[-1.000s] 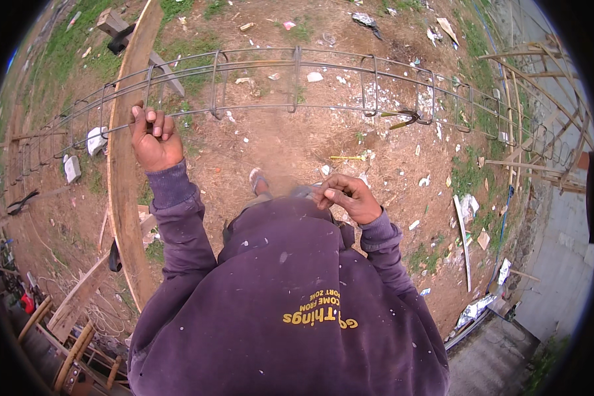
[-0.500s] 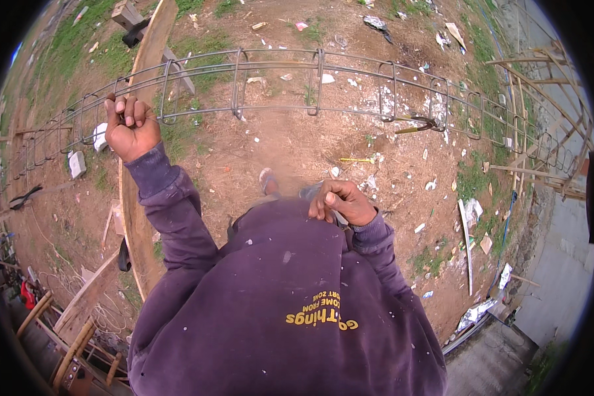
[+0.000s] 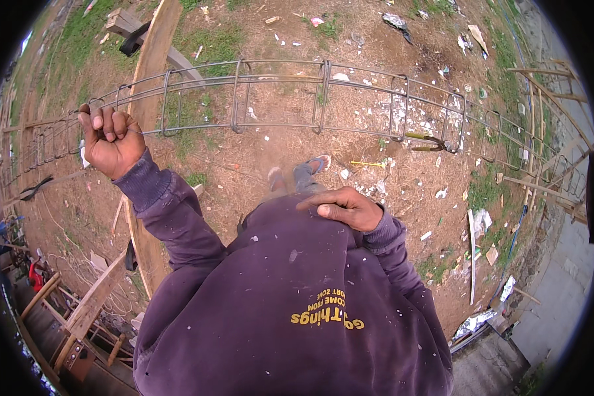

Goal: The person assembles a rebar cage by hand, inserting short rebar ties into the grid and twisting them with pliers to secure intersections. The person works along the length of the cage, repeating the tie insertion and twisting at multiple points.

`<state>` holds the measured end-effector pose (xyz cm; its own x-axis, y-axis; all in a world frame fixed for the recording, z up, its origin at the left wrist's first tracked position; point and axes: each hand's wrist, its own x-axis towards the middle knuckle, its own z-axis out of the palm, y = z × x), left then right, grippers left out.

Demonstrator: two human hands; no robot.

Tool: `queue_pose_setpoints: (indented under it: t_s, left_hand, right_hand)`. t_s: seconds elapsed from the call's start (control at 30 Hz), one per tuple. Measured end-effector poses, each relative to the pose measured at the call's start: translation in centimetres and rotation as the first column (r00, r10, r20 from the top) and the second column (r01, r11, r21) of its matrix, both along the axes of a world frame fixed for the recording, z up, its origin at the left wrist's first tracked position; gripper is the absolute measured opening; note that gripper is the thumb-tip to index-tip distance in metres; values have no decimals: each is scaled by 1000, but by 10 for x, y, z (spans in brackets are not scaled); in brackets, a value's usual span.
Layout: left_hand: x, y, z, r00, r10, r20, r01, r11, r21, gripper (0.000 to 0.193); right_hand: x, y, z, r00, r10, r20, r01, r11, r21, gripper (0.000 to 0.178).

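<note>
A long, slender reinforcement cage (image 3: 323, 96) of grey steel, its parallel rods enclosed by spaced rectangular stirrups, extends lengthwise from left to right in front of the person, appearing bowed under the fisheye view.

Rebar cage (image 3: 324, 92) runs L-R in front; plank (image 3: 153, 59) under its L side; pliers (image 3: 421, 136) R of ctr

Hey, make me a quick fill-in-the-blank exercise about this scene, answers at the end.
1. The hand nearer the steel rebar cage is the person's ____ one.
2. The other hand shows against the ____ sweatshirt.
3. The pincers appear toward the picture's ____ side.
4. The sweatshirt's lettering is coloured ____.

Missing words: left; purple; right; yellow.
</note>
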<state>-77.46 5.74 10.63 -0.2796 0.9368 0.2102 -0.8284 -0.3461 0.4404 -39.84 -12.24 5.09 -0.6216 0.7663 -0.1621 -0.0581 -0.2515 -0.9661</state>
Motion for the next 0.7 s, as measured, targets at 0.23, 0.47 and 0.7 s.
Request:
queue_pose_setpoints:
  t_s: [0.23,0.47,0.7]
  left_hand:
    - [69,32,-7,985,103,-135,-115,990,-80,16]
    - [254,10,-30,904,-363,-224,306,918,-252,16]
    - [226,51,-94,-38,-837,-546,474,466,-747,22]
  right_hand:
    - [63,50,16,934,140,330,-193,972,134,34]
    - [67,88,3,947,-207,248,209,978,18,31]
    - [64,126,-6,699,-392,598,408,906,116,13]
